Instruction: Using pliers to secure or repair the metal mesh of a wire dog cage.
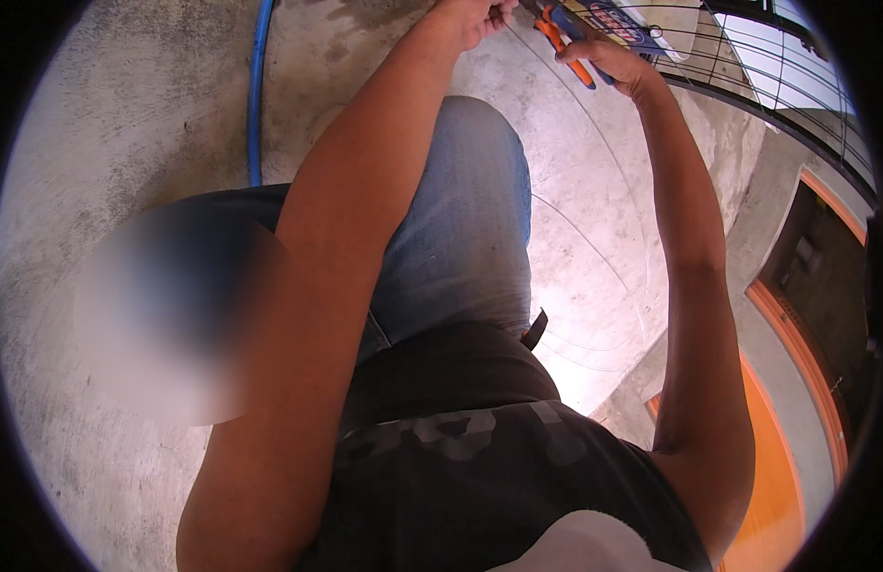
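My right hand (615,59) is at the top of the view, closed around pliers (579,71) with orange and dark handles. One handle stands a little away from the palm. The jaws point up toward my left hand (475,21), whose fingers are pinched together beside them. A thin wire (565,86) runs from the left fingertips and curves down across the floor on the right. The upper frame edge cuts off part of the left hand and the tips of the pliers.
A blue hose (257,95) lies on the concrete floor (165,95) at left. Upper right, a black wire grid (775,67) stands past a printed blue package (621,21). Orange-edged frames (809,353) line the right side. My bent jeans-clad knee (475,143) is between my arms.
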`<state>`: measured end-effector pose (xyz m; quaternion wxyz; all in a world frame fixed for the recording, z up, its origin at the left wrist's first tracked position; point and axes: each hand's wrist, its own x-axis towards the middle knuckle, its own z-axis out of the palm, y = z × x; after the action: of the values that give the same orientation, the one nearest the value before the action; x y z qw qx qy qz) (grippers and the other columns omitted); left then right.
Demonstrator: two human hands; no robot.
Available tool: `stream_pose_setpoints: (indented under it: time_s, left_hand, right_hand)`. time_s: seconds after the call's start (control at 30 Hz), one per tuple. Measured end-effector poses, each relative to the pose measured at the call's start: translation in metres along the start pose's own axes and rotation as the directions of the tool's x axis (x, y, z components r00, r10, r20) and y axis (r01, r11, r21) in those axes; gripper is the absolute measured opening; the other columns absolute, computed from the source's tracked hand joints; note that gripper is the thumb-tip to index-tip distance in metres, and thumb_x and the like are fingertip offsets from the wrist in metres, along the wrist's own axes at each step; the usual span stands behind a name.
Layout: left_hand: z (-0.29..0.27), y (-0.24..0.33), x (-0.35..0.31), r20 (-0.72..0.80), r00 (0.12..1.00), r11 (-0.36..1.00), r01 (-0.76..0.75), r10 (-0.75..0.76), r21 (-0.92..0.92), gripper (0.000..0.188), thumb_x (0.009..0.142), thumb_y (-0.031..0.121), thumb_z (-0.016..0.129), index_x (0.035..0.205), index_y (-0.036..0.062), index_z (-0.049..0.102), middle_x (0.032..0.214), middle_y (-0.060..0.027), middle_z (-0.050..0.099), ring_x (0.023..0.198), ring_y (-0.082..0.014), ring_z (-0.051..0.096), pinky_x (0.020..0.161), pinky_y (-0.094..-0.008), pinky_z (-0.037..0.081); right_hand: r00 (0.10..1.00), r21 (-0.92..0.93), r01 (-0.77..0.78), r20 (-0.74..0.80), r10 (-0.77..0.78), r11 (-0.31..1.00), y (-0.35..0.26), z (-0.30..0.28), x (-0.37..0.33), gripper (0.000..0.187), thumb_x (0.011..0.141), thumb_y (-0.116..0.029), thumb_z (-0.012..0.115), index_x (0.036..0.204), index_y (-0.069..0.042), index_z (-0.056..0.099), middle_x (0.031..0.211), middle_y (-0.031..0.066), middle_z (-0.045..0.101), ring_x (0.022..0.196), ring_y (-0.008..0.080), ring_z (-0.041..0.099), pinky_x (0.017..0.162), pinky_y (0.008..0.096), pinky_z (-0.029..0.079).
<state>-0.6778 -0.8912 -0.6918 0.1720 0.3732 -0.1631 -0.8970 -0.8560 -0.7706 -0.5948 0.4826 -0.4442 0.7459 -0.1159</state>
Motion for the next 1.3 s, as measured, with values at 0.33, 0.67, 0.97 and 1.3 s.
stream_pose_setpoints:
  time_s: [0.33,0.67,0.97,1.3]
  left_hand:
    - [-0.005,-0.001,0.005,-0.034,0.999,0.999,0.009,-0.008,0.046,0.008,0.09,0.005,0.054,0.089,0.0068,0.061,0.077,-0.0036,0.064,0.06,-0.0114,0.056,0.054,-0.0255,0.048]
    - [-0.003,0.0,0.003,-0.054,0.999,0.999,-0.006,0.009,0.049,0.007,0.089,0.006,0.056,0.09,0.007,0.063,0.077,-0.0031,0.064,0.06,-0.011,0.056,0.053,-0.0252,0.048]
    - [0.0,0.0,0.001,-0.075,0.997,0.998,-0.002,0.007,0.066,0.011,0.09,0.006,0.052,0.092,0.0063,0.062,0.077,-0.0041,0.063,0.055,-0.0102,0.052,0.047,-0.0244,0.044]
    - [-0.003,0.002,0.001,-0.051,0.999,1.0,-0.004,0.006,0.03,0.018,0.089,0.005,0.047,0.102,0.0043,0.059,0.079,-0.007,0.063,0.049,-0.0102,0.046,0.042,-0.0234,0.04]
  right_hand:
    - [0.987,0.133,-0.084,0.15,0.064,0.988,0.0,0.006,-0.009,0.055,0.059,-0.031,0.076,0.106,-0.002,0.066,0.108,0.0106,0.063,0.103,0.0239,0.052,0.089,0.0324,0.036]
    - [0.999,-0.014,0.03,0.015,-0.029,0.999,-0.012,0.003,-0.006,0.06,0.06,-0.024,0.061,0.116,-0.002,0.058,0.098,0.0133,0.064,0.091,0.023,0.056,0.081,0.0336,0.042]
    - [0.995,-0.086,-0.032,0.087,0.04,0.996,0.003,-0.006,0.003,0.055,0.066,-0.021,0.06,0.118,-0.003,0.055,0.099,0.0107,0.062,0.096,0.0199,0.059,0.086,0.0323,0.042]
    - [1.0,0.02,-0.011,0.021,0.01,1.0,0.012,0.003,-0.001,0.034,0.067,-0.029,0.068,0.086,-0.001,0.063,0.077,0.0069,0.058,0.072,0.0187,0.049,0.067,0.0332,0.039]
